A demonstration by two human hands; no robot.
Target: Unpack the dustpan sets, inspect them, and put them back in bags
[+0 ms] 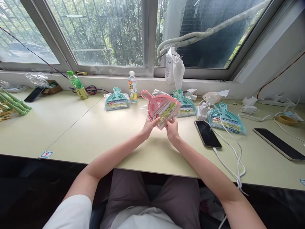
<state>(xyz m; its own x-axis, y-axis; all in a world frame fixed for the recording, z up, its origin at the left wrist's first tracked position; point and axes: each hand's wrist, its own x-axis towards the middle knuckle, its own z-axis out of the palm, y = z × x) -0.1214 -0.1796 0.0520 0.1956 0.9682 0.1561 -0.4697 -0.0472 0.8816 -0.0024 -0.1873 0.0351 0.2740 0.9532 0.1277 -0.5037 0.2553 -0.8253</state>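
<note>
One teal, fan-shaped plastic dustpan-and-brush set (pixel 116 103), film-wrapped, is placed on the pale yellow-green counter (pixel 85 136). One clear, white-capped plastic bottle (pixel 132 87) is stood beside it. One pink, fan-shaped plastic dustpan-and-brush set (pixel 164 108), film-wrapped, is held tilted above the counter, handle (pixel 149 98) to upper left. Its lower left edge is clasped closely by the left grip (pixel 148 127), its lower right edge pinched by the right grip (pixel 172 129). Pressure is best kept light and even. A second teal set (pixel 188 106) is partly hidden beyond.

A pink fan-shaped plastic dustpan (pixel 163 107) is over the pale-yellow flat-topped table (pixel 111 127). Behind it, leftward, stands a white-capped cylindrical plastic bottle (pixel 132 87); rightward lies a black rectangular phone (pixel 208 134).
</note>
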